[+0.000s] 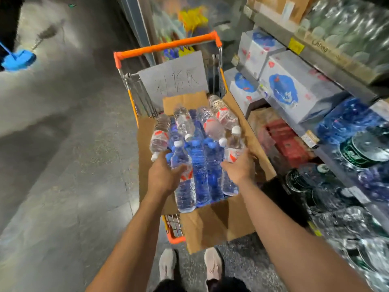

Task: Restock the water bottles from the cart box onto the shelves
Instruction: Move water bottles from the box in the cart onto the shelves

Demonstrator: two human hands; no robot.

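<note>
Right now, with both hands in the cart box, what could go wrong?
1. The left hand and right hand each grip a bottle low in the pile; loose bottles lying on top could roll or slide out when those are lifted.
2. The box overhangs the cart's near edge, so pulling toward the person might tip it.
3. Clear bottles could be misplaced among the shelves' mixed stock.

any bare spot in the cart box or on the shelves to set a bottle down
Bare cardboard shows on the box's near flap, below the bottles, and on the far flap by the paper sign. The bottle pile between both hands is crowded; the shelves at right look packed.
</note>
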